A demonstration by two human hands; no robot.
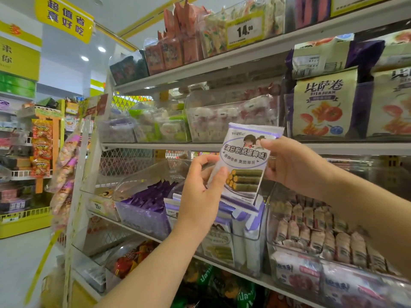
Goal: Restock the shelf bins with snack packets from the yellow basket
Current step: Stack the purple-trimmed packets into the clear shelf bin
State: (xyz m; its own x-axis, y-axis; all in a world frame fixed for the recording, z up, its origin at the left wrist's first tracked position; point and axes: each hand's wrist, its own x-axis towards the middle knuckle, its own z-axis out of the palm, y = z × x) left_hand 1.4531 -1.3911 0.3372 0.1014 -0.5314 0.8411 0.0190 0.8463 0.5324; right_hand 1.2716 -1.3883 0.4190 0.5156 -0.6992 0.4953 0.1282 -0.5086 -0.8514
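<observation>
Left hand (200,185) pinches the seaweed-roll packet (246,161) at its lower left edge. Right hand (295,165) pinches its upper right edge. Packet is upright, held in the air just above the clear bin (258,258) of matching packets. Step looks like placing. Next: lower it into that bin, release both hands. Yellow basket out of view.

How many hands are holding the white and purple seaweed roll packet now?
2. The left hand pinches the packet at its lower left edge; the right hand pinches its upper right edge. No other hand shows.
</observation>
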